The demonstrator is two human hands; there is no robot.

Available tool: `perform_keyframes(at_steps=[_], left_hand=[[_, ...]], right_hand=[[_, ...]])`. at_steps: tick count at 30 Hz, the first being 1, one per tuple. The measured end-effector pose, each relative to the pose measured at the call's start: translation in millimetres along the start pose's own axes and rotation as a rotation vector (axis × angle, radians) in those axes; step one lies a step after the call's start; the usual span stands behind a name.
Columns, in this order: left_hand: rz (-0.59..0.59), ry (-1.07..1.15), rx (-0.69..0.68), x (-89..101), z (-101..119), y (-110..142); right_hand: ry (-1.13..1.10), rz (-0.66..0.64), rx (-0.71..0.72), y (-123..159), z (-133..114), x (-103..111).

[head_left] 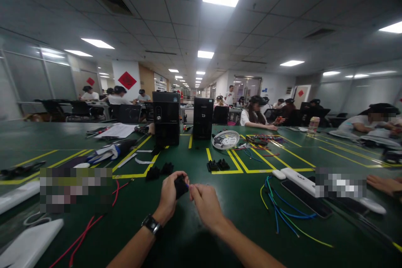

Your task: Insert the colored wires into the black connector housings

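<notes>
My left hand, with a dark watch on the wrist, grips a small black blocky part above the green table. My right hand is closed in a pinch against the part's right side. A tiny bluish bit shows between the part and my right fingertips; what it is I cannot make out. Similar black parts lie just beyond my left hand, and more black parts sit farther right. Red wires lie left of my hands. Blue, green and yellow wires are spread to the right.
Two black computer towers stand ahead on the table. Beyond the black parts is a white basket, with a heap of wires beside it. A white power strip lies right. A co-worker's hand rests at the right edge.
</notes>
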State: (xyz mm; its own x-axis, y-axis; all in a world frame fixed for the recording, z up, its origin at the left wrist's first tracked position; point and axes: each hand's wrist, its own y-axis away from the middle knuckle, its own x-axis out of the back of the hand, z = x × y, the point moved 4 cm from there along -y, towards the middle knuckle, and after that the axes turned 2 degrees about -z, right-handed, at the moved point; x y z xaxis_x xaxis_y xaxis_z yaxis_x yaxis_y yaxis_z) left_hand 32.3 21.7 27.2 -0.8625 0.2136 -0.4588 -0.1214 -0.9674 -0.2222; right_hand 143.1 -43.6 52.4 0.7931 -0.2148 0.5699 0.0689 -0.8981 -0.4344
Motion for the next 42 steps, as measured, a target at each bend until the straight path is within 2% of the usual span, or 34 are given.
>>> perform_keyframes(at_steps=[4,6,8,11,14,16,19,22,26,30,33,35,38,42], left_hand=[[-0.029,0.229,0.07,-5.9,6,-2],[0.017,0.386,0.1,-1.6,14,-5],[0.062,0.446,0.06,6.3,22,-10],[0.073,0.275,-0.009,16.3,27,-14],[0.096,-0.032,0.011,22.6,16,-13],[0.077,-0.205,0.026,24.4,6,-11],[0.038,-0.334,0.051,26.8,-6,-15],[0.015,-0.461,0.069,27.3,-12,-31],[-0.065,-0.701,0.0,14.8,-11,-73],[-0.089,-0.82,-0.043,1.8,-15,-111],[-0.09,-0.878,-0.069,-2.1,-18,-126],[-0.082,-0.891,-0.084,-3.3,-15,-133],[-0.072,-0.865,-0.097,-7.3,-6,-136],[-0.099,-0.784,-0.096,-18.0,7,-116]], right_hand=[[0.018,-0.06,-0.011,4,7,-6],[0.042,-0.131,-0.045,7,15,-15],[0.046,-0.169,-0.075,8,20,-20],[0.005,-0.132,-0.098,5,21,-19],[-0.086,-0.117,-0.125,-1,22,-15],[-0.176,-0.15,-0.167,-4,26,-15],[-0.317,-0.22,-0.218,-6,33,-15],[-0.341,-0.25,-0.19,-7,33,-14],[-0.33,-0.236,-0.18,-7,29,-9],[-0.327,-0.164,-0.18,-10,31,2],[-0.274,-0.092,-0.171,-13,35,9],[-0.265,-0.107,-0.168,-13,37,7],[-0.253,-0.141,-0.166,-13,39,4],[-0.324,-0.017,-0.195,-13,41,15]])
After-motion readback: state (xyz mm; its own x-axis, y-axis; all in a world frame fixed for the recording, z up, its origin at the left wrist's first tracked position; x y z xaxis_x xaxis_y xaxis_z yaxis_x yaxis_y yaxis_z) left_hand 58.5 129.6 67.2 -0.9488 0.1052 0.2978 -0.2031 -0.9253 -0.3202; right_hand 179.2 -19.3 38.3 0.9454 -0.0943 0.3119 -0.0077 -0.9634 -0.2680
